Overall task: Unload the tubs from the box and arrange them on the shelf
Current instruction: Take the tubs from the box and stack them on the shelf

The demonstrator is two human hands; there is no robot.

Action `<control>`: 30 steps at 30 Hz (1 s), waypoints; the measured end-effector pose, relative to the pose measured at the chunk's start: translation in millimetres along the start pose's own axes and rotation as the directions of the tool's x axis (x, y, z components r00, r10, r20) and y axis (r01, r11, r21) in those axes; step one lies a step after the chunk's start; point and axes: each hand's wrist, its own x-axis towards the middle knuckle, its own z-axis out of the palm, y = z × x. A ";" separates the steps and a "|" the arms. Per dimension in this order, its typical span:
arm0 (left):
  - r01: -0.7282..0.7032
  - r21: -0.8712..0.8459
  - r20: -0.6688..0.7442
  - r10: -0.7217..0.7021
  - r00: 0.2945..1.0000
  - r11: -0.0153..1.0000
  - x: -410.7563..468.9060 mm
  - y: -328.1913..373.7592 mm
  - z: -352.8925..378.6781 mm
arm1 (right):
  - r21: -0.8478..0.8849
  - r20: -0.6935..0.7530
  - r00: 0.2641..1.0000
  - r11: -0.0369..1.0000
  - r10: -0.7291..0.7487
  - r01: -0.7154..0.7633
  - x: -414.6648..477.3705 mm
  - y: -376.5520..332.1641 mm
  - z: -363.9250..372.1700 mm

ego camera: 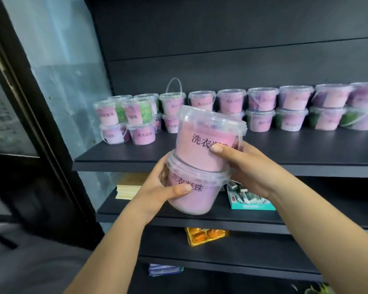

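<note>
I hold two clear plastic tubs with pink labels, stacked and tilted, in front of the black shelf (pixel 306 153). My left hand (pixel 157 187) grips the lower tub (pixel 196 198) from the left. My right hand (pixel 244 166) grips the upper tub (pixel 202 145) from the right, thumb on its label. Along the back of the shelf stand several similar tubs (pixel 261 111), stacked two high in a row. At the left end a smaller cluster of tubs (pixel 125 122) sits nearer the front. No box is in view.
The shelf below holds a stack of yellowish pads (pixel 125 189) and a teal carton of small packs (pixel 249 200). Lower still lie an orange blister tray (pixel 204 235) and a blue packet (pixel 164 269). A dark-framed glass panel (pixel 57 81) stands to the left.
</note>
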 end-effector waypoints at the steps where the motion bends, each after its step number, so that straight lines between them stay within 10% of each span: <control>1: 0.010 0.010 0.009 -0.010 1.000 1.000 7.1 0.9 -6.2 | 0.008 -0.006 1.000 1.000 -0.008 0.008 10.3 1.1 1.2; 30: 0.199 0.232 -0.173 -0.161 0.972 0.952 246.4 -70.2 -124.7 | -0.074 -0.036 0.997 0.995 -0.067 0.064 310.1 74.1 -62.5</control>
